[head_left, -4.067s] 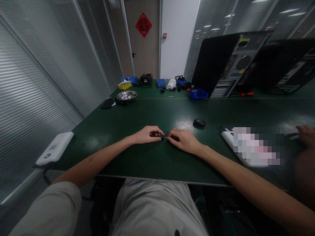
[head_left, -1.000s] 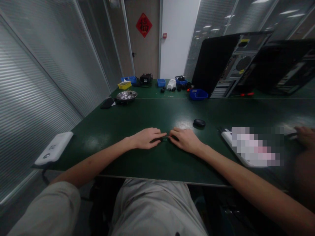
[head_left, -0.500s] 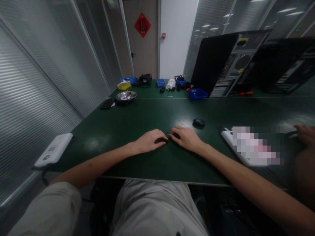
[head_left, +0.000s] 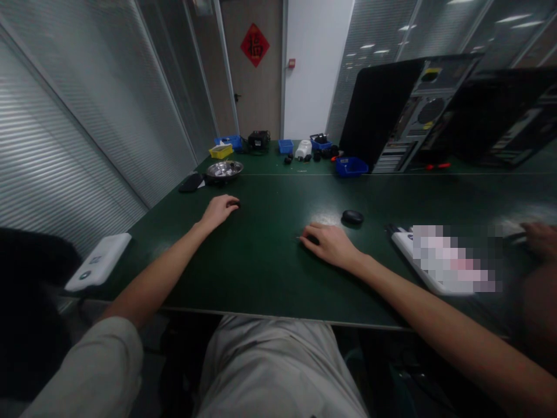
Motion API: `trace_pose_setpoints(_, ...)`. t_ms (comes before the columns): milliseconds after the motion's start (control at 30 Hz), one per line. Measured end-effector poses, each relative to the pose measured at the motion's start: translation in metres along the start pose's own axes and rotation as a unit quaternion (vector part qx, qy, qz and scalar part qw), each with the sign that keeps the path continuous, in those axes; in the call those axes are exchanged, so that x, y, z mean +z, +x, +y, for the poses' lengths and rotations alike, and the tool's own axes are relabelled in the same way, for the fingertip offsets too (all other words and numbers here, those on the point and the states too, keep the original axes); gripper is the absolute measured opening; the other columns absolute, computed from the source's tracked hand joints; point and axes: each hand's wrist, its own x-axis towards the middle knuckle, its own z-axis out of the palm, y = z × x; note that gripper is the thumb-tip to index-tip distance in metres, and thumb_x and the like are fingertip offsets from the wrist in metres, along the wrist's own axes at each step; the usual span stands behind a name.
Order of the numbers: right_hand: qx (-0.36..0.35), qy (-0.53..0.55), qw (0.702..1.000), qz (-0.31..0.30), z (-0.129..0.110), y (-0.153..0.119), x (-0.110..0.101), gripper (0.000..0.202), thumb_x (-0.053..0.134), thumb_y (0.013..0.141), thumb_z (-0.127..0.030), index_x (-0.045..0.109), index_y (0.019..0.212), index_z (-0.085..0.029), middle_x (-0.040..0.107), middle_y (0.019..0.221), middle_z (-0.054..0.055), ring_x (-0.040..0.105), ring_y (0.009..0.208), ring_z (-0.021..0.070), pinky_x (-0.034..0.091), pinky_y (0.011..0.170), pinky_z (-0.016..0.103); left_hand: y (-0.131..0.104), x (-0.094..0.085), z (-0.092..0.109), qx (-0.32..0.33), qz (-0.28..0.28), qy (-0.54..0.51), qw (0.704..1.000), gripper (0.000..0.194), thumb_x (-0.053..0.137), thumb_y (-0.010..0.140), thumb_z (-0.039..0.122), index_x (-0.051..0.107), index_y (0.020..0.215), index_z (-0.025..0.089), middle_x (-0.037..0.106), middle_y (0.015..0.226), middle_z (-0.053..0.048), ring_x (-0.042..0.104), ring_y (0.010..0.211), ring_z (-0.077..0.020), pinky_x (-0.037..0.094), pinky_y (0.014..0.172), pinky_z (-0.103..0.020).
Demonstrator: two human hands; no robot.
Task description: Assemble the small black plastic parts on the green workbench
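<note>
On the green table [head_left: 261, 278], my left hand [head_left: 217, 212] is closed round a small black piece [head_left: 235, 204] whose kind I cannot make out. Just beyond that hand stands a shiny metal bowl [head_left: 224, 169] with small bits in it. My right hand [head_left: 329, 242] rests near the table's middle, its fingers curled on a small dark object [head_left: 312, 238]. A thin, pale tip sticks out to the left of those fingers; the rest is hidden. A rounded black object [head_left: 352, 217], like a computer mouse, lies beyond my right hand.
Blue bins [head_left: 351, 167], a yellow bin [head_left: 221, 151] and a black box [head_left: 259, 140] line the back. A computer case [head_left: 383, 110] stands at right. White devices lie at left [head_left: 99, 261] and right [head_left: 418, 261]. Another person's hand [head_left: 539, 237] is at far right.
My left hand has moved away from my right hand, left and farther back towards the bowl, with the black piece in it. My right hand has stayed put. A dark shape has appeared at far left.
</note>
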Motion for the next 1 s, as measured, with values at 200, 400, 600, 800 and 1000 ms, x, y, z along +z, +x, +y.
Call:
trace_pose_setpoints(200, -0.001, 0.005, 1.000, -0.001, -0.003, 0.000, -0.002, 0.027, 0.051, 0.105, -0.041, 0.070, 0.106, -0.022, 0.068, 0.097, 0.006, 0.061, 0.080, 0.0181, 0.035, 0.068, 0.030, -0.007, -0.033, -0.078, -0.215, 0.089, 0.105, 0.967, 0.034, 0.062, 0.094, 0.025, 0.074, 0.124, 0.013, 0.072, 0.122, -0.016, 0.065, 0.113, -0.0308, 0.048, 0.102, -0.039)
trace_pose_setpoints(400, -0.002, 0.009, 1.000, 0.000, -0.002, 0.000, -0.001, 0.026, 0.052, 0.104, -0.041, 0.070, 0.106, -0.022, 0.068, 0.098, 0.006, 0.060, 0.079, 0.0176, 0.035, 0.067, 0.030, -0.008, -0.030, -0.090, -0.251, 0.110, 0.117, 0.955, 0.035, 0.057, 0.096, 0.027, 0.073, 0.123, 0.012, 0.071, 0.121, -0.017, 0.064, 0.112, -0.0313, 0.048, 0.101, -0.040)
trace_pose_setpoints(600, 0.000, 0.014, 1.000, 0.001, -0.002, 0.000, -0.003, 0.027, 0.051, 0.105, -0.041, 0.070, 0.105, -0.021, 0.067, 0.095, 0.005, 0.060, 0.078, 0.0176, 0.035, 0.067, 0.030, -0.010, -0.031, -0.092, -0.244, 0.142, 0.120, 0.952, 0.035, 0.054, 0.097, 0.025, 0.073, 0.124, 0.013, 0.069, 0.124, -0.016, 0.063, 0.112, -0.0290, 0.048, 0.103, -0.039)
trace_pose_setpoints(800, 0.003, 0.011, 1.000, 0.000, -0.002, 0.000, -0.002, 0.026, 0.052, 0.104, -0.041, 0.070, 0.105, -0.022, 0.067, 0.096, 0.006, 0.060, 0.078, 0.0180, 0.034, 0.066, 0.030, -0.011, -0.032, -0.092, -0.239, 0.141, 0.131, 0.952, 0.034, 0.052, 0.097, 0.024, 0.076, 0.118, 0.013, 0.068, 0.125, -0.017, 0.062, 0.114, -0.0314, 0.047, 0.105, -0.041)
trace_pose_setpoints(1000, 0.000, 0.017, 1.000, -0.003, -0.001, 0.000, -0.002, 0.026, 0.052, 0.104, -0.041, 0.070, 0.105, -0.022, 0.067, 0.096, 0.005, 0.060, 0.078, 0.0176, 0.034, 0.066, 0.029, -0.007, -0.032, -0.091, -0.245, 0.138, 0.136, 0.950, 0.035, 0.052, 0.094, 0.021, 0.077, 0.117, 0.010, 0.071, 0.116, -0.019, 0.065, 0.107, -0.0323, 0.048, 0.103, -0.043)
